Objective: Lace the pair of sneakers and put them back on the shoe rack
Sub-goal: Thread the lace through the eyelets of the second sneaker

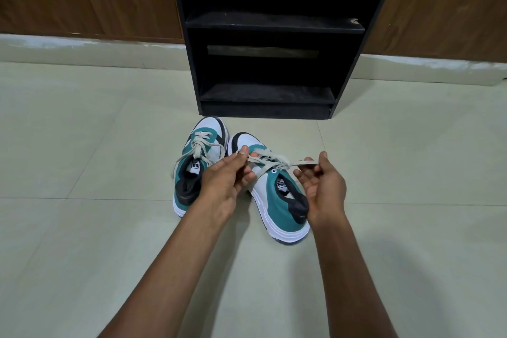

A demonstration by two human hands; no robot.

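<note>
Nearest, at six o'clock: two bare forearms reaching up over pale floor tiles [82, 145]. At centre, left hand [229, 177] pinching one end of the beige lace [270, 160] between thumb and fingertips; right hand [322, 182], toward three o'clock, pinching the other end, remaining fingers loosely curled. Between them, the right sneaker [277, 197], teal and white, toe toward twelve. Just beside it at nine o'clock, the left sneaker [199, 162], laced. Farthest, at twelve o'clock: black shoe rack [267, 111].

Dim, even light; soft arm shadows on the floor [82, 145]; edges bowed.
</note>
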